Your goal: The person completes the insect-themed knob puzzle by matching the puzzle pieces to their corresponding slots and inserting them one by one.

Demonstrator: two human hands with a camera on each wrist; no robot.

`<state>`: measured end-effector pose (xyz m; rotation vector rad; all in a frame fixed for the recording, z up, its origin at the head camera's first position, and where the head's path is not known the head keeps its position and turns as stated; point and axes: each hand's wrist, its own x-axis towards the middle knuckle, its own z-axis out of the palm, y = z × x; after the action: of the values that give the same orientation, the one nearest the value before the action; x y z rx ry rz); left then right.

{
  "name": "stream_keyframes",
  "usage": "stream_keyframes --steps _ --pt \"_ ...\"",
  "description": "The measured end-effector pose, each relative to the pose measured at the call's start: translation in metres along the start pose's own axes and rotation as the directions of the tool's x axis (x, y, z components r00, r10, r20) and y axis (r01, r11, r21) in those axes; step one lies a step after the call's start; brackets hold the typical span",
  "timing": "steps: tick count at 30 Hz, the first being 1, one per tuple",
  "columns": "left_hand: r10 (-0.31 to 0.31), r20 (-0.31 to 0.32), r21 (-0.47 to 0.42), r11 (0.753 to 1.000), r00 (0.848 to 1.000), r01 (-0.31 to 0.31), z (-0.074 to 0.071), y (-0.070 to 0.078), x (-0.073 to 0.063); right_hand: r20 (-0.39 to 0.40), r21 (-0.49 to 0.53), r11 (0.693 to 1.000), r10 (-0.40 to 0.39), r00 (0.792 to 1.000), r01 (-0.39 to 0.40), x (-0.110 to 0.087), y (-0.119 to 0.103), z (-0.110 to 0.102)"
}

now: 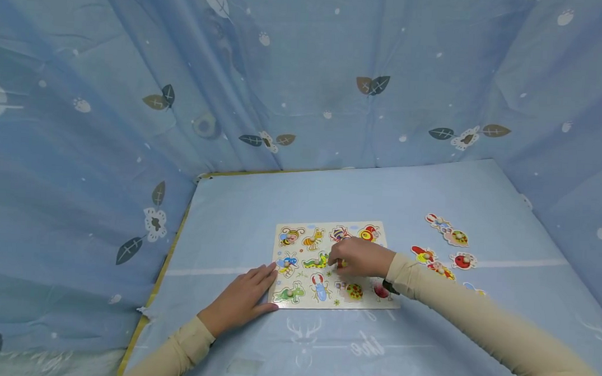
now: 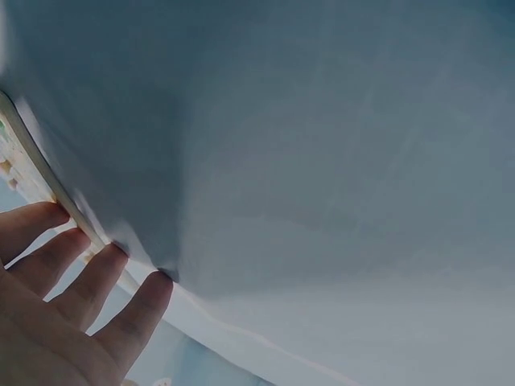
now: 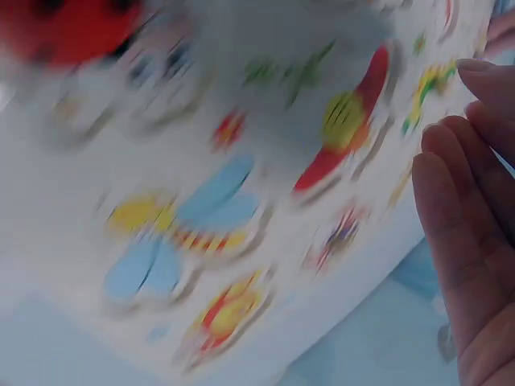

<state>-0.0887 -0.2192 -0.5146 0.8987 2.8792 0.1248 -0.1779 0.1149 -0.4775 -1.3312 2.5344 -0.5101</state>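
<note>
Board (image 1: 368,298) looked stiff & light; pcs (image 1: 463,262) prob. wanted pinching by knobs (image 1: 290,293). L hand (image 1: 243,297) touched board's edge, straight-fingered; R hand (image 1: 362,258) hung loose, fingertips apart.

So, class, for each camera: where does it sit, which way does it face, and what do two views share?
Head: on the person's head, facing forward and down at the puzzle board and curtain; the left hand, right hand and sleeves show.
Left wrist: on that wrist, facing blue cloth; the left hand shows at the board's edge.
Right wrist: on that wrist, facing the board close up, blurred; the right hand shows.
Shared by head and right wrist: right hand, green caterpillar.
</note>
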Motion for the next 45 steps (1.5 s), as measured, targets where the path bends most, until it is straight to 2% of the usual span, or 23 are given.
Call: stream_keyframes --steps 6,10,16,21,27,30,38,45 --pt "-0.009 0.004 -0.001 1.0 1.0 0.009 -0.002 -0.001 -0.002 -0.036 -0.046 0.987 0.154 0.987 -0.155 -0.032 0.032 -0.031" --pt "-0.004 0.002 -0.01 1.0 1.0 0.004 -0.002 -0.002 -0.003 -0.061 -0.053 0.964 0.257 0.964 -0.26 -0.057 0.055 -0.047" --pt "0.007 -0.018 -0.011 1.0 1.0 -0.008 -0.004 -0.002 -0.005 -0.043 -0.048 0.901 0.43 0.902 -0.432 -0.086 0.081 -0.06" --pt "0.003 -0.027 -0.019 1.0 1.0 -0.003 -0.003 -0.003 -0.006 0.025 -0.024 0.846 0.533 0.846 -0.532 -0.103 0.097 -0.058" --pt "0.007 -0.027 -0.021 1.0 1.0 -0.008 -0.003 -0.002 -0.006 0.124 0.024 0.808 0.582 0.803 -0.589 -0.115 0.107 -0.049" --pt "0.019 -0.035 -0.024 1.0 0.999 -0.02 -0.002 -0.002 -0.005 0.15 0.037 0.797 0.592 0.792 -0.603 -0.116 0.107 -0.046" --pt "0.031 -0.04 -0.019 0.999 0.999 -0.032 0.001 -0.001 -0.002 0.139 0.044 0.777 0.618 0.774 -0.628 -0.118 0.105 -0.043" --pt "0.026 -0.017 -0.025 0.999 1.0 -0.026 0.0 0.001 0.0 0.156 0.048 0.782 0.609 0.778 -0.621 -0.121 0.102 -0.042"
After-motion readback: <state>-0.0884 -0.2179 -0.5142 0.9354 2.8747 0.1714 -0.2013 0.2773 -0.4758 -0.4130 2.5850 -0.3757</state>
